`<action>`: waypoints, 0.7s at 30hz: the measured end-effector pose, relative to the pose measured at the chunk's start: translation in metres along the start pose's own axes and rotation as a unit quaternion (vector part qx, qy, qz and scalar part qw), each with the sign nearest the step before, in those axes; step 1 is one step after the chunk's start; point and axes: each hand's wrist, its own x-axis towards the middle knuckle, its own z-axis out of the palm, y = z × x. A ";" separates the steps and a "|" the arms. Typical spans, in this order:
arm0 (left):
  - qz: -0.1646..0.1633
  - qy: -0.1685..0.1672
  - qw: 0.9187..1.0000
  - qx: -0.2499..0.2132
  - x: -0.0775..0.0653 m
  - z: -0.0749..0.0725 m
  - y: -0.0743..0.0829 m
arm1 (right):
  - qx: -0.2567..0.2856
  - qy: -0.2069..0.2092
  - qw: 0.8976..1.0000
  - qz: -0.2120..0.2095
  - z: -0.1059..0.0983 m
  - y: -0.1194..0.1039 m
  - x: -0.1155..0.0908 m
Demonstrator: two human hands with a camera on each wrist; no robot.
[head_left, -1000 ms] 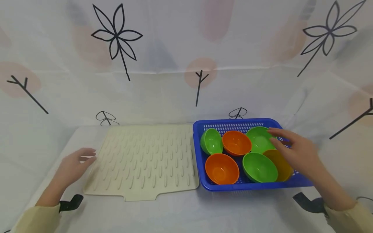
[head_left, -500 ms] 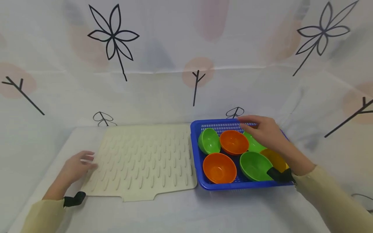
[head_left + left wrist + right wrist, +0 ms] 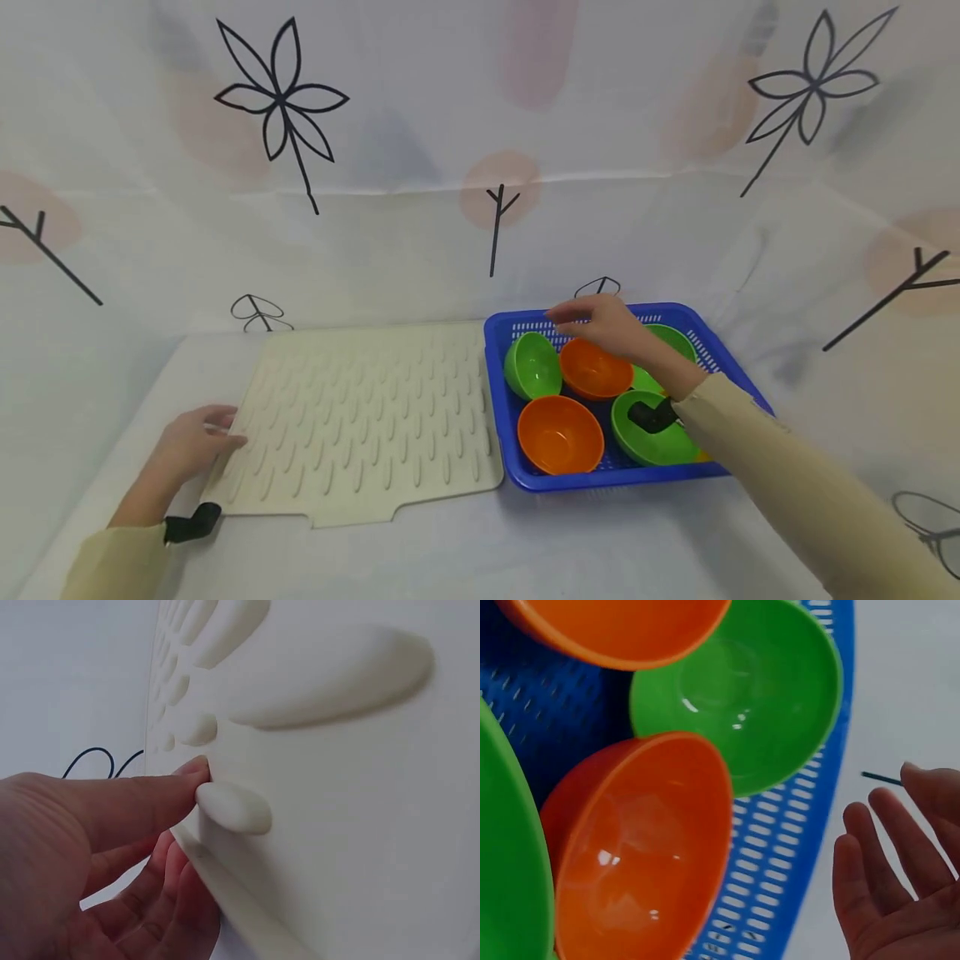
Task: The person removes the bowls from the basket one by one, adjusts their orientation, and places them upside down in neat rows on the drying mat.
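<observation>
A cream drying mat (image 3: 360, 417) with raised ridges lies flat at the left. At its left edge my left hand (image 3: 187, 446) pinches the rim; the left wrist view has the thumb on top beside a ridge and the other fingers below the edge. My right hand (image 3: 611, 327), holding nothing, hovers over the back of a blue basket (image 3: 517, 477) with fingers extended. Inside sit a tilted green bowl (image 3: 532, 367), an orange bowl (image 3: 561, 437) in front, another orange bowl (image 3: 596, 371) partly behind the hand, and more green bowls. My right arm mostly hides a yellow bowl (image 3: 703, 456).
A white cloth (image 3: 450, 554) covers the table. Behind the mat and basket rises a white patterned curtain (image 3: 405, 250). The basket stands close against the mat's right edge.
My right hand has moved left across the basket, from the right-hand green bowl to above the back orange bowl. My left hand has come onto the mat's left edge. The view has shifted slightly.
</observation>
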 end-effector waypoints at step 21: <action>-0.035 -0.002 0.999 -0.019 -0.001 0.002 0.007 | -0.017 0.008 1.000 0.002 0.038 0.016 0.028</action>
